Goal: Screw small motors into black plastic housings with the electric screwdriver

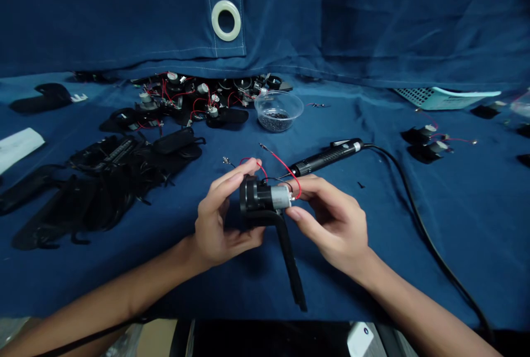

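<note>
My left hand (223, 213) grips the round black head of a motor assembly (257, 196), with fingers above and thumb below. A black handle piece (290, 260) slants down from it toward the table's front edge. On the right side of the assembly is a silver motor (280, 197), whose end my right hand (335, 219) holds between thumb and fingers. A red wire (285, 165) and a thin black wire rise from the motor. Just behind my right hand lies a black electric screwdriver (327, 157), its tip pointing left toward the assembly.
Black shells (99, 191) are heaped at the left. Behind them lie wired motor parts (199, 97). A clear bowl (279, 108) holds small dark screws. The screwdriver's cable (418, 224) curves down the right side. A turquoise basket (449, 99) and two motors (430, 142) are farther right.
</note>
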